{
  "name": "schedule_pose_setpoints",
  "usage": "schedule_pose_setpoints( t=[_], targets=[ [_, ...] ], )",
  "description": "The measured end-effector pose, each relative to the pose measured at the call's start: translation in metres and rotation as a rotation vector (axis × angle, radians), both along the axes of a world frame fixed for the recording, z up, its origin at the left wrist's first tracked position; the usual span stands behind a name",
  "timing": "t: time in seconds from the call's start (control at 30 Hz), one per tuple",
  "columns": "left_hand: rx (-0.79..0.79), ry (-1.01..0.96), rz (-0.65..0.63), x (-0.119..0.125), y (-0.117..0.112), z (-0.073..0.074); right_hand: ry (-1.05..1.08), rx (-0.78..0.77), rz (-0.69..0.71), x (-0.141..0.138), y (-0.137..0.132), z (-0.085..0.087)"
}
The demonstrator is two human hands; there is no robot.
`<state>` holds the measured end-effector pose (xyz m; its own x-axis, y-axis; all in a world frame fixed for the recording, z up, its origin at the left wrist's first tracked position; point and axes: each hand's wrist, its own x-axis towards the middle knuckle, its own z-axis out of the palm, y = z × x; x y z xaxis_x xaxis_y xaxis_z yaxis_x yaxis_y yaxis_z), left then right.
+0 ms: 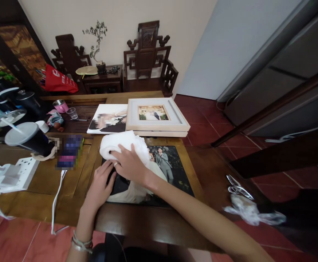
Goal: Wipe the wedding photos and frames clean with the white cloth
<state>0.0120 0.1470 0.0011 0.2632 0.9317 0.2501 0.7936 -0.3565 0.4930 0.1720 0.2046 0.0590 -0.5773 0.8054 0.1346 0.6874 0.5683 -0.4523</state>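
A dark wedding photo panel lies flat on the wooden table in front of me. On its upper left part rests a folded white towel. My right hand grips the near side of this towel and presses it onto the panel. My left hand lies at the panel's left edge, its fingers stretched out and their tips close to the right hand. Both hands and the towel hide much of the picture's left half.
Behind the panel are a framed photo and a flat photo print. To the left stand a phone on a white cable, a lidded cup and a power strip. Scissors and a plastic bag lie at right.
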Motion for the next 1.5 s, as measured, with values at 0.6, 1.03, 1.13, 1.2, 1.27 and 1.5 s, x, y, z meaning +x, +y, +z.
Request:
schedule_pose_setpoints(
  t=[0.6,1.03,1.13,1.2,1.27,1.5],
  targets=[
    [-0.047,-0.047,-0.005,0.006,0.0,0.007,-0.065,0.173,-0.04,0.137,-0.104,-0.035],
    [-0.044,-0.031,-0.024,0.005,0.0,0.01,-0.162,0.061,-0.018,0.13,-0.052,-0.025],
    [-0.042,-0.037,-0.016,0.005,0.0,0.009,-0.161,0.05,-0.051,0.128,-0.021,-0.023],
    [-0.035,-0.041,-0.016,0.005,0.0,0.008,-0.165,0.052,-0.067,0.126,-0.018,-0.022],
    [-0.032,-0.045,-0.018,0.004,0.0,0.007,-0.168,0.066,-0.061,0.124,-0.032,-0.023],
    [-0.01,-0.042,-0.016,0.004,0.001,0.005,-0.154,0.077,0.079,0.133,-0.141,-0.021]
  ],
)
